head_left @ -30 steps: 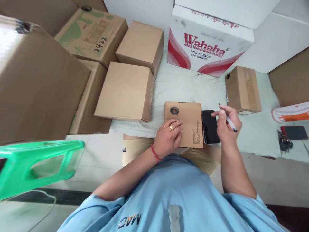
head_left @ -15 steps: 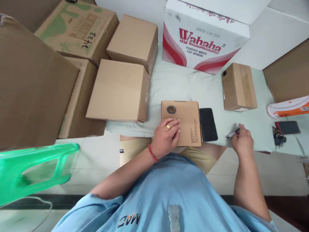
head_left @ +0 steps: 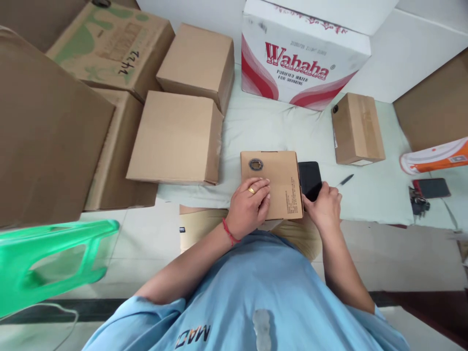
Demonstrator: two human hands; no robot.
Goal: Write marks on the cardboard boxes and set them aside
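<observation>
A small brown cardboard box (head_left: 280, 170) lies at the table's front edge, printed with small text and marked by a dark-rimmed hole. My left hand (head_left: 252, 200) rests on its lower left part, fingers laid over the top and not wrapped round anything. Against the box's right side is a black smartphone (head_left: 310, 178). My right hand (head_left: 323, 202) grips its lower end, thumb on the left edge and fingers on the right. Beyond those fingers a pen (head_left: 345, 180) lies on the cloth.
Several larger cartons (head_left: 175, 136) are stacked at the left, above a green plastic stool (head_left: 73, 273). A white Wahaha carton (head_left: 300, 63) stands at the back. On the right are a taped box (head_left: 360, 129), an orange-white package (head_left: 435, 156), another phone (head_left: 433, 187) and keys (head_left: 420, 204).
My right hand has let go of the pen, which now lies on the table. It has moved left and taken hold of the smartphone's lower end. My left hand stays on the box.
</observation>
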